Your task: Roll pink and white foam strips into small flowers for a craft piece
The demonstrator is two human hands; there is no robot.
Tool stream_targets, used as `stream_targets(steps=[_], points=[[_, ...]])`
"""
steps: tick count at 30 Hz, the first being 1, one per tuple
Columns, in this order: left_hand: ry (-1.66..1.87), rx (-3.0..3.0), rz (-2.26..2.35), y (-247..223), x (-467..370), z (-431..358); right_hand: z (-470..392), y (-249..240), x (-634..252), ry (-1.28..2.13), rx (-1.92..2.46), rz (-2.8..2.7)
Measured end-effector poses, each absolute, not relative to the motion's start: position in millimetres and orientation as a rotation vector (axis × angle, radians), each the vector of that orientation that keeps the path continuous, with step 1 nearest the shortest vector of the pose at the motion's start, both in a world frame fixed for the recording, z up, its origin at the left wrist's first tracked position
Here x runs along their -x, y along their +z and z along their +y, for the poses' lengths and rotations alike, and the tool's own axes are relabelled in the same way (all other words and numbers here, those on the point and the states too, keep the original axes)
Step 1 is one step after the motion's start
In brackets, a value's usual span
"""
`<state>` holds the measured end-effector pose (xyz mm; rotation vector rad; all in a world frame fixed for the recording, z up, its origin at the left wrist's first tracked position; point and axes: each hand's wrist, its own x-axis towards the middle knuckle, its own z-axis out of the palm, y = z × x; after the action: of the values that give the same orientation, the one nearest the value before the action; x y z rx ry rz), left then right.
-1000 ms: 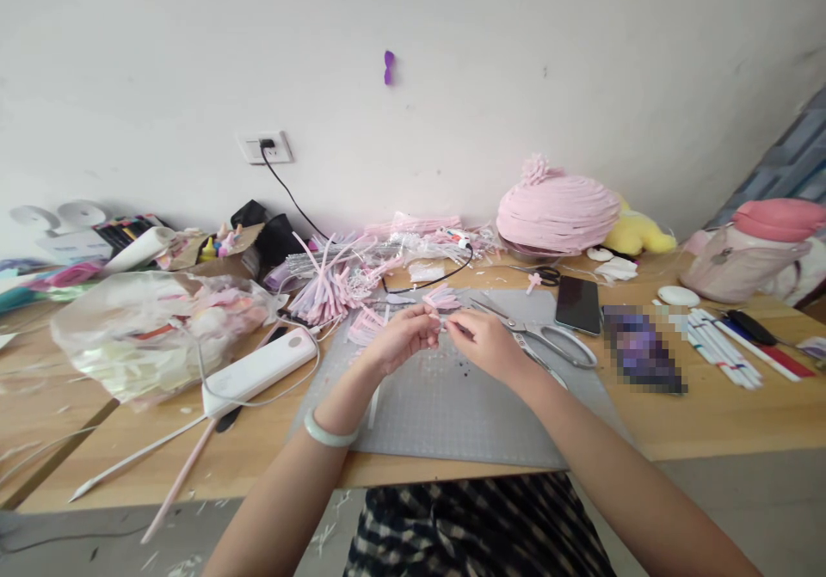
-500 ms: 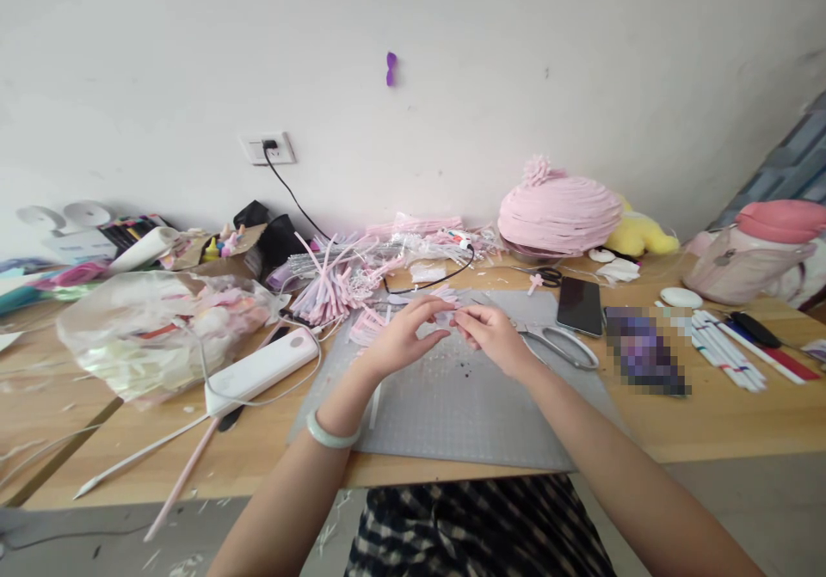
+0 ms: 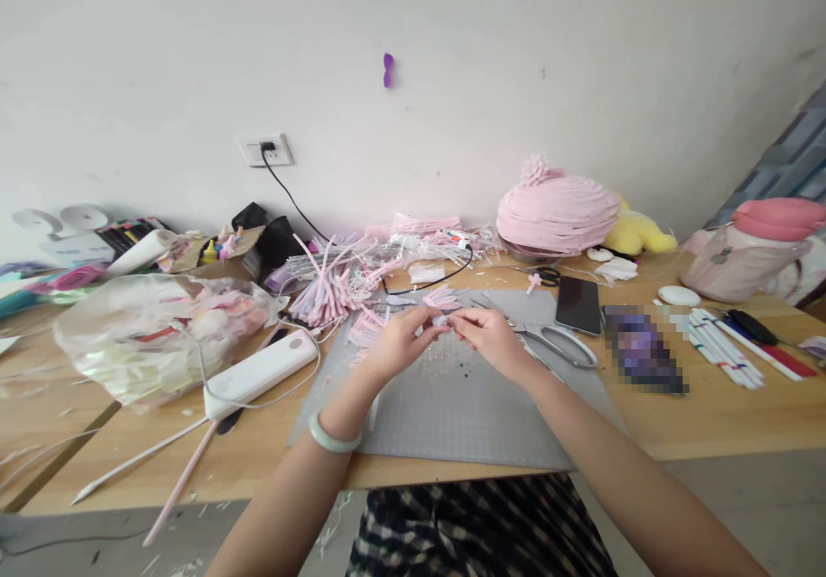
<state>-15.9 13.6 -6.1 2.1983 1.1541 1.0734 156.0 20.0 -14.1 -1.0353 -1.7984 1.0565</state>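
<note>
Over the grey cutting mat [image 3: 452, 422], my left hand [image 3: 408, 338] pinches a small pale lilac fuzzy piece [image 3: 440, 322], which looks like pipe cleaner. Facing it, my right hand [image 3: 489, 338] has its fingertips closed on the same piece from the right. Much of the piece is covered by my fingers. Short pink and lilac pipe cleaner lengths [image 3: 441, 297] lie on the mat just behind my hands. To the right of my right hand, grey-handled scissors [image 3: 568, 347] rest partly on the mat.
A pipe cleaner bundle [image 3: 329, 289] and a clear plastic bag [image 3: 96, 336] lie left, near a white power strip [image 3: 261, 372]. Right are a phone [image 3: 577, 305], black scissors [image 3: 548, 276], white markers [image 3: 726, 349] and a pink bag [image 3: 739, 259]. A pink fuzzy mound [image 3: 558, 211] stands behind.
My left thumb and fingers, apart before, have closed on the lilac piece. My right fingertips have shifted slightly and remain pinched at its right side.
</note>
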Motion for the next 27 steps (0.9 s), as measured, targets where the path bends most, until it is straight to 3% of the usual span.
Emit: stream_targets(steps=[6, 10, 14, 18, 20, 23, 27], points=[[1.042, -1.689, 1.152, -4.0, 2.9, 12.4, 18.0, -25.7, -155.9, 0.196, 0.901, -2.116], [0.955, -1.195, 0.937, -10.3, -0.1, 15.8, 18.6, -30.9, -155.7, 0.078, 0.887, -2.212], [0.944, -1.158, 0.855, -14.2, 1.9, 18.7, 20.5, -24.1, -152.1, 0.521, 1.027, -1.951], [1.181, -1.775, 0.988, -8.7, 11.0, 19.2, 21.3, -15.1, -149.6, 1.382, 1.131, -1.497], [1.156, -2.109, 0.952, -4.7, 16.4, 18.7, 20.7, -12.7, -149.8, 1.642, 1.064, -1.331], [1.056, -2.367, 0.901, -0.9, 20.0, 17.7, 20.4, -12.6, -150.8, 1.744, 1.015, -1.293], [1.014, -2.256, 1.134, 0.6, 14.7, 16.4, 21.5, -16.4, -150.6, 1.538, 1.088, -1.441]])
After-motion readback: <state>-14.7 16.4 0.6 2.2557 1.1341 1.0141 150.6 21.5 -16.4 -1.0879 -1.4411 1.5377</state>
